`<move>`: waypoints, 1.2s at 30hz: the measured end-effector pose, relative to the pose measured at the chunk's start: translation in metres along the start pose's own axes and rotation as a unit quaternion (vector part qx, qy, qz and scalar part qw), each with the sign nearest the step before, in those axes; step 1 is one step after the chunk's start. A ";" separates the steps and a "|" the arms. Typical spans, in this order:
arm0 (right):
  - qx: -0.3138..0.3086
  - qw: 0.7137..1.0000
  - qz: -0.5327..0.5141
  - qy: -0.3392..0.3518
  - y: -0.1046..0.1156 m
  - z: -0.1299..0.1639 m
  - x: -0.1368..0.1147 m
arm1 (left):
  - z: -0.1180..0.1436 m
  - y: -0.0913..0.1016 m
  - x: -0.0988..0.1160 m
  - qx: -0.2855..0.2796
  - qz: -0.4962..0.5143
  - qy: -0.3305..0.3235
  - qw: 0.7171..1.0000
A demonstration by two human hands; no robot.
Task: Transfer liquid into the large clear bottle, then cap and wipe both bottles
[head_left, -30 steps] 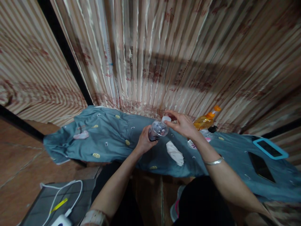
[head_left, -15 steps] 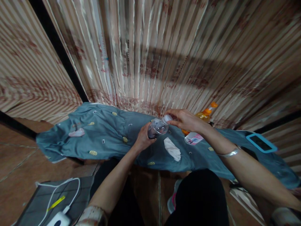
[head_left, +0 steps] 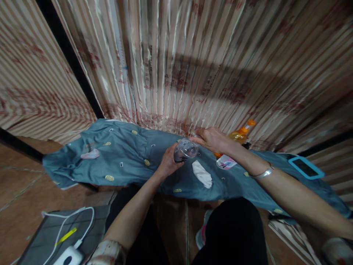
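Note:
My left hand [head_left: 168,162] is wrapped round the body of a clear plastic bottle [head_left: 187,150] with a dark-marked lower part. The bottle is tilted a little to the right above the cloth-covered surface. Over its neck is my right hand [head_left: 211,139], fingers closed at the white cap, which they now mostly hide. A crumpled white cloth or tissue [head_left: 202,174] lies just below the bottle. Behind my right hand stand an orange-capped pump bottle [head_left: 240,136] and a pink-and-white labelled item [head_left: 226,162], partly covered by the hand and forearm.
The teal patterned cloth [head_left: 132,158] drapes a narrow surface against a striped curtain [head_left: 176,73]. A blue-framed device [head_left: 306,167] lies at the right, a pale pink scrap [head_left: 90,154] at the left. A white cabled device [head_left: 68,256] rests at lower left. Dark poles [head_left: 68,55] flank the surface.
My right hand has turned at the bottle's neck, its fingers now covering the white cap that showed before. My left hand and the bottle have barely moved.

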State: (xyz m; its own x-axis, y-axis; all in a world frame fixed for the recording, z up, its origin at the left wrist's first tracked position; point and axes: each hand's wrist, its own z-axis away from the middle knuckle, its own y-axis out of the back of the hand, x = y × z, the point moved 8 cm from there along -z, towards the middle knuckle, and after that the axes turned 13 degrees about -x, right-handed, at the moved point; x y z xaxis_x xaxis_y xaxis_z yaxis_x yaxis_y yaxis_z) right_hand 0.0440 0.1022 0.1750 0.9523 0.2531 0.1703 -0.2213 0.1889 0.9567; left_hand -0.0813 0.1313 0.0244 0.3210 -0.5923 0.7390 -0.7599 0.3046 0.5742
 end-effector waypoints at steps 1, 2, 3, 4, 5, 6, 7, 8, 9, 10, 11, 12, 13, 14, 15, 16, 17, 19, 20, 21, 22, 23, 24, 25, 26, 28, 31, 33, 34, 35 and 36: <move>0.000 1.000 -0.017 0.025 0.000 0.001 -0.002 | 0.000 0.000 0.000 0.001 0.002 0.000 1.000; -0.001 0.998 -0.033 0.054 0.000 0.002 -0.005 | 0.000 0.001 0.000 0.002 0.004 0.001 1.000; -0.006 0.996 -0.045 0.078 0.000 0.003 -0.007 | 0.000 0.001 0.000 0.002 0.005 0.001 1.000; -0.013 0.995 -0.049 0.090 0.000 0.003 -0.008 | 0.000 0.001 -0.001 0.001 0.005 0.001 1.000; -0.021 0.995 -0.044 0.087 -0.001 0.003 -0.008 | 0.000 0.001 -0.001 0.000 0.004 0.002 1.000; -0.028 0.996 -0.034 0.076 -0.002 0.003 -0.007 | 0.000 0.001 -0.002 -0.002 0.004 0.003 1.000; -0.032 0.997 -0.024 0.061 -0.002 0.002 -0.007 | 0.000 0.001 -0.003 -0.002 0.004 0.005 1.000; -0.033 0.998 -0.015 0.050 -0.002 0.002 -0.007 | 0.000 0.001 -0.004 -0.001 0.006 0.007 1.000; -0.033 0.999 -0.008 0.043 -0.001 0.001 -0.009 | 0.000 0.001 -0.006 0.001 0.008 0.009 1.000; -0.034 0.999 -0.002 0.038 -0.001 0.001 -0.010 | 0.000 0.000 -0.007 0.003 0.010 0.010 1.000; -0.038 0.999 0.001 0.033 0.000 0.001 -0.011 | 0.000 -0.001 -0.008 0.005 0.012 0.009 1.000; -0.042 0.999 0.004 0.030 0.000 0.000 -0.011 | 0.001 -0.002 -0.009 0.006 0.013 0.007 1.000; -0.047 0.999 0.006 0.024 0.000 0.000 -0.011 | 0.001 -0.003 -0.009 0.006 0.013 0.004 1.000; -0.050 0.999 0.006 0.018 0.000 0.000 -0.010 | 0.001 -0.003 -0.009 0.006 0.012 0.002 1.000; -0.051 0.999 0.006 0.013 0.000 0.000 -0.009 | 0.001 -0.004 -0.009 0.007 0.010 0.001 1.000; -0.052 0.999 0.005 0.008 0.000 0.000 -0.008 | 0.001 -0.005 -0.009 0.007 0.007 0.000 1.000; -0.053 0.999 0.004 0.003 0.000 0.000 -0.008 | 0.001 -0.005 -0.008 0.009 0.004 0.000 1.000; -0.052 0.999 0.002 -0.007 -0.001 0.000 -0.007 | 0.001 -0.005 -0.007 0.011 -0.001 -0.001 1.000; -0.050 0.999 0.002 -0.011 -0.001 -0.001 -0.007 | 0.001 -0.005 -0.006 0.013 -0.001 -0.001 1.000; -0.047 0.999 0.001 -0.015 -0.001 -0.001 -0.006 | 0.001 -0.005 -0.005 0.015 -0.001 -0.001 1.000; -0.044 0.999 0.000 -0.019 -0.001 -0.002 -0.006 | 0.001 -0.005 -0.004 0.016 -0.001 -0.001 1.000; -0.040 0.999 -0.003 -0.022 -0.001 -0.003 -0.005 | 0.000 -0.004 -0.002 0.018 -0.001 0.000 1.000; -0.033 0.999 -0.008 -0.025 -0.001 -0.003 -0.003 | 0.000 -0.003 -0.001 0.020 0.000 0.000 1.000; -0.022 0.999 -0.018 -0.026 -0.001 -0.004 0.000 | 0.000 -0.002 0.001 0.022 0.001 0.001 1.000; -0.008 0.999 -0.039 -0.021 -0.001 -0.005 0.004 | 0.000 -0.001 0.002 0.024 0.002 0.003 1.000; 0.020 0.990 -0.141 0.002 -0.010 -0.005 0.012 | 0.000 0.002 0.002 0.028 0.008 0.012 0.999; 0.056 0.934 -0.352 -0.008 -0.051 0.001 0.030 | 0.001 0.006 0.000 0.031 0.024 0.034 0.999; 0.073 0.924 -0.370 -0.056 -0.096 0.011 0.033 | 0.002 0.007 -0.003 0.030 0.035 0.050 0.998; 0.079 0.925 -0.365 -0.073 -0.121 0.016 0.029 | 0.002 0.007 -0.005 0.030 0.038 0.057 0.997; 0.082 0.925 -0.362 -0.081 -0.145 0.022 0.021 | 0.002 0.007 -0.006 0.030 0.040 0.065 0.997; 0.083 0.925 -0.361 -0.084 -0.168 0.027 0.012 | 0.002 0.008 -0.008 0.032 0.041 0.071 0.996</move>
State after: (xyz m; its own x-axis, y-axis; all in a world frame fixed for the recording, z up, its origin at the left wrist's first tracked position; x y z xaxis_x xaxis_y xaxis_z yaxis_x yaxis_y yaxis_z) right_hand 0.0986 0.0477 0.0224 0.8613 -0.0355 -0.5068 0.5076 0.0995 0.8558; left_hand -0.0908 0.1369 0.0222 0.3294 -0.4541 0.8278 -0.8204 0.2964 0.4890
